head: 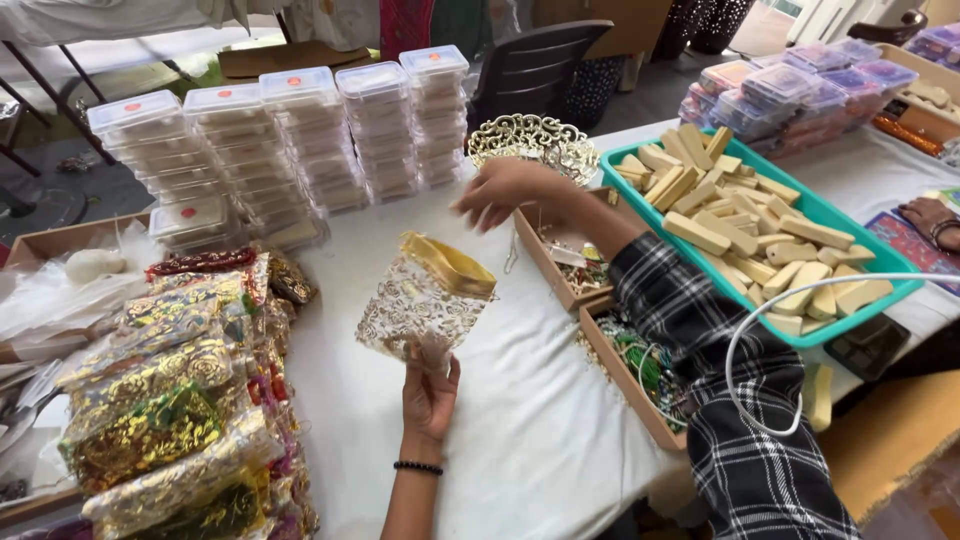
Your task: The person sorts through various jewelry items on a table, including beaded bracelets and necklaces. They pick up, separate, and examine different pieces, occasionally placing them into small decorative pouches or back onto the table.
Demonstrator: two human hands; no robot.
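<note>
**Packing surface: pouch held open, second hand over parts box**

Far left, a heap of gold-patterned pouches (170, 410) lies on the white-covered surface (520, 440). Behind it stand rows of stacked clear lidded boxes (290, 150). The left hand (428, 395) is raised above the surface, fingers (440, 352) pinched shut on the lower edge of a sheer gold-printed pouch (425, 300), which hangs open-mouthed and clear of the cloth. The right hand (503, 190), in a plaid sleeve, hovers over a cardboard box of small parts (560, 262); its fingers curl loosely, and whether they hold anything cannot be told. Just behind sits a gold filigree bowl (535, 140). Right, a teal tray (905, 285) holds tan wooden blocks (745, 230). A dark chair (535, 65) stands beyond the surface.
</note>
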